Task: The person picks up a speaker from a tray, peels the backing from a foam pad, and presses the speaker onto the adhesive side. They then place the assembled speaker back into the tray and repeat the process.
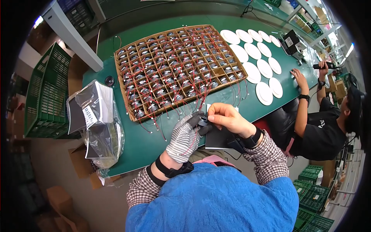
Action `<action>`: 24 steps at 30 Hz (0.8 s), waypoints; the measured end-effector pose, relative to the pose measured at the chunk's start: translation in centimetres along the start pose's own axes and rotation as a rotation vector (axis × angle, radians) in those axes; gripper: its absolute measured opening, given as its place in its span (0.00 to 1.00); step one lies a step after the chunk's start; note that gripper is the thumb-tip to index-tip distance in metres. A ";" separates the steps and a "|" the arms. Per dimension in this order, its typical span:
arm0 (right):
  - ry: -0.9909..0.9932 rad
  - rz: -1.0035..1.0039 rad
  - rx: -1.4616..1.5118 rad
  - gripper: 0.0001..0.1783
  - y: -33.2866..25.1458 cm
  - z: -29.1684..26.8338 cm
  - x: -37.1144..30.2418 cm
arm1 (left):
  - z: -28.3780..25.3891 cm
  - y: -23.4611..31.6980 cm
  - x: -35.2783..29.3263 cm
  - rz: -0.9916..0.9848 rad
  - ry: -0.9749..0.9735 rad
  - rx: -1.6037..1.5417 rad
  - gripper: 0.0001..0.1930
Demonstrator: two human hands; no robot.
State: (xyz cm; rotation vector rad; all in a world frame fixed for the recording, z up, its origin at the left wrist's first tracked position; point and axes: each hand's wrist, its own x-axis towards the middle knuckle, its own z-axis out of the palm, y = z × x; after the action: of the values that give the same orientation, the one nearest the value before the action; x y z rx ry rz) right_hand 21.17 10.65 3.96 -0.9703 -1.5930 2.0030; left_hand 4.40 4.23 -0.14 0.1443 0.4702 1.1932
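Our left hand [183,136], in a striped glove with dark fingers, is clamped on a small dark round part [202,122], held just above the near edge of the green counter [145,151]. Our right hand [231,118], ungloved, comes in from the right, thumb and forefinger pinched together at the part's right edge; what lies between those fingertips is too small for us to tell. The two hands meet at the part. A thin red wire [190,145] runs down across the glove.

Beyond our hands we have a divided cardboard tray [122,87], its compartments filled with round dark parts whose red leads trail over the dividers and the near wall. To the right of the tray, white discs [264,69] lie flat in rows, a few overlapping. A flat black sheet [218,138] lies under our right hand at the near edge. On the left we see a clear plastic bag [118,133] around a stack of sheets, and a dark round piece [109,81] just beyond it. At the far right, a co-worker [322,127] rests one hand on the counter and grips a black tool [324,66] in the other.
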 end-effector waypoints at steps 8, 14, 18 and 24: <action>0.029 0.009 -0.034 0.07 0.2 0.3 0.3 | 0.0 -0.1 -0.1 0.015 0.022 0.025 0.11; 0.073 0.043 -0.126 0.07 -0.7 1.0 0.0 | 0.2 -0.3 -0.6 0.064 0.074 0.050 0.13; 0.141 -0.040 -0.268 0.06 -0.4 1.3 -0.3 | 0.3 -0.3 -0.6 0.067 0.072 0.096 0.15; 0.201 -0.072 -0.188 0.04 -1.8 1.6 -1.2 | 1.2 -0.3 -1.0 0.143 0.131 0.268 0.19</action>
State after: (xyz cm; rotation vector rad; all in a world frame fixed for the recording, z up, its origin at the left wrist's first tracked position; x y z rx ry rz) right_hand 20.64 9.18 6.20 -1.1280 -1.6987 1.6733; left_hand 4.90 3.37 1.15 0.3356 0.7451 1.2806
